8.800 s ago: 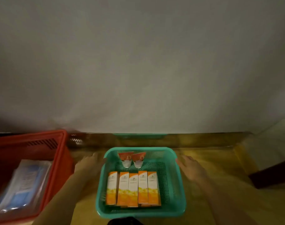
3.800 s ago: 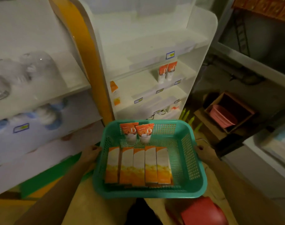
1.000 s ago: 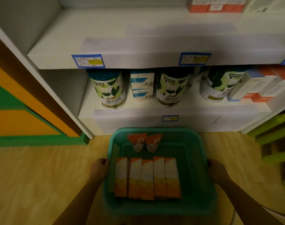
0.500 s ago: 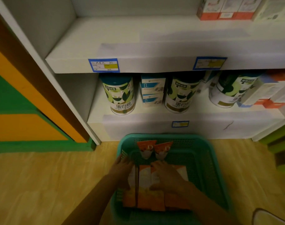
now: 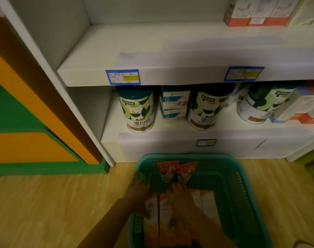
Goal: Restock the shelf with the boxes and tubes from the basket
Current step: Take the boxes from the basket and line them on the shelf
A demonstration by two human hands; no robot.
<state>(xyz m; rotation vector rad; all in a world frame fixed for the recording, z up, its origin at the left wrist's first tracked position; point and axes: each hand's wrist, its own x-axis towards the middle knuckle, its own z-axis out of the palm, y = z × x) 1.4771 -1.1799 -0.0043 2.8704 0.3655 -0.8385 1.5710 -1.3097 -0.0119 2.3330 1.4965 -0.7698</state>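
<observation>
The green basket point(image 5: 242, 169) sits on the wooden floor in front of the white shelf point(image 5: 127, 45). Two orange tubes point(image 5: 167, 171) lean side by side against its far wall. Several orange-and-white boxes point(image 5: 164, 228) lie in a row on its bottom. My left hand point(image 5: 140, 192) wraps the left edge of the leftmost box. My right hand point(image 5: 181, 203) lies over the middle boxes with its fingers curled at their far ends. The two rightmost boxes point(image 5: 208, 204) show beside it.
Green-and-white tins point(image 5: 137, 111) and blue-white cartons point(image 5: 174, 104) stand on the bottom shelf. The shelf above carries a blue price label point(image 5: 123, 77) and bare board on its left, red-and-white boxes point(image 5: 254, 13) on its right. An orange-and-green panel point(image 5: 27, 122) stands left.
One second ago both hands held the basket's sides. They have since let go and moved inside onto the boxes. The basket now rests on the floor.
</observation>
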